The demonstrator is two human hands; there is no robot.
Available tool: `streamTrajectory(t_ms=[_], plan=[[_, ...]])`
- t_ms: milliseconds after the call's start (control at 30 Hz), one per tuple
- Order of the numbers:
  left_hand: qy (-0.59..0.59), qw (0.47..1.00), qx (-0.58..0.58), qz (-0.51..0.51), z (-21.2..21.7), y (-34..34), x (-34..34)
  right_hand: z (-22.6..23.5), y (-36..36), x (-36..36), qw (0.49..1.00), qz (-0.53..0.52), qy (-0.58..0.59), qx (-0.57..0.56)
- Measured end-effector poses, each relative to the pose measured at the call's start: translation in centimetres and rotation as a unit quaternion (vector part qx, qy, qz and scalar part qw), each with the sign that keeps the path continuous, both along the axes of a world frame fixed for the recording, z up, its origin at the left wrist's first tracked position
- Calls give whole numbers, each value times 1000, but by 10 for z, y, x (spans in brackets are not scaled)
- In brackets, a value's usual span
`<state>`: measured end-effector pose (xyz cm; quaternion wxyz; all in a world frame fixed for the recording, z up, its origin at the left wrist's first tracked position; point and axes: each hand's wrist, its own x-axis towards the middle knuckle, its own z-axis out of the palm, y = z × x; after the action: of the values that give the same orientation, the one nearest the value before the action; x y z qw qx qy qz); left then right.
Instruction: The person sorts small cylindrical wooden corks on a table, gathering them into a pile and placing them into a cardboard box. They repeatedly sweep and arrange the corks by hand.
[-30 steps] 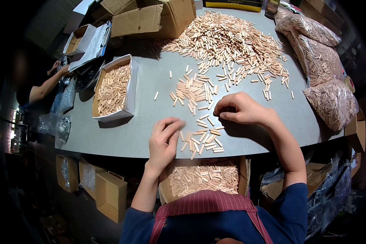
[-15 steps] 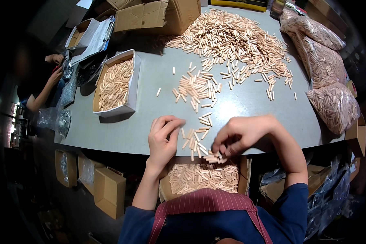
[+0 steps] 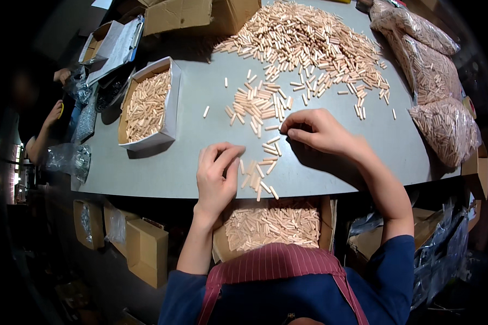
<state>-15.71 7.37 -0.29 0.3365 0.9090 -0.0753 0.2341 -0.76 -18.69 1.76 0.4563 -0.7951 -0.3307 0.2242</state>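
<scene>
Short wooden dowel pins lie scattered on a grey table [image 3: 190,124]. My left hand [image 3: 216,174] rests flat near the front edge, fingers curled, just left of a small row of pins [image 3: 259,173]. My right hand [image 3: 319,131] hovers further back, fingertips pinched together beside a loose cluster of pins [image 3: 257,105]; whether a pin is between them I cannot tell. Below the table edge, against my lap, a cardboard box [image 3: 325,216] is filled with pins.
A large heap of pins [image 3: 303,40] covers the far table. A white box of pins [image 3: 146,105] stands at left. Clear bags of pins [image 3: 434,92] lie at right. Cardboard boxes [image 3: 200,13] sit at the back. Another person's hands [image 3: 54,111] work at far left.
My right hand, which had swept pins to the table's front edge, has moved back up toward the loose cluster. My left hand stays near the edge.
</scene>
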Motion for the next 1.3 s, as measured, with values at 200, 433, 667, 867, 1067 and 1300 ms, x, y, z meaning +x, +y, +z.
streamTrajectory(t_ms=[200,433,667,867,1067,1300], plan=[[-36,991,130,8,-1,-12,0,-16,12,-9,968,26,-246,40],[-27,992,110,-54,0,-10,-1,-11,16,-19,958,82,-272,32],[129,956,-43,-260,19,14,0,8,13,-21,961,273,8,51],[271,845,-451,-100,7,32,0,11,7,-16,975,74,165,126],[22,989,145,-22,-10,17,60,-43,-1,35,960,-162,-111,202],[-32,953,297,-37,-19,-19,140,-44,1,45,927,-193,-280,160]])
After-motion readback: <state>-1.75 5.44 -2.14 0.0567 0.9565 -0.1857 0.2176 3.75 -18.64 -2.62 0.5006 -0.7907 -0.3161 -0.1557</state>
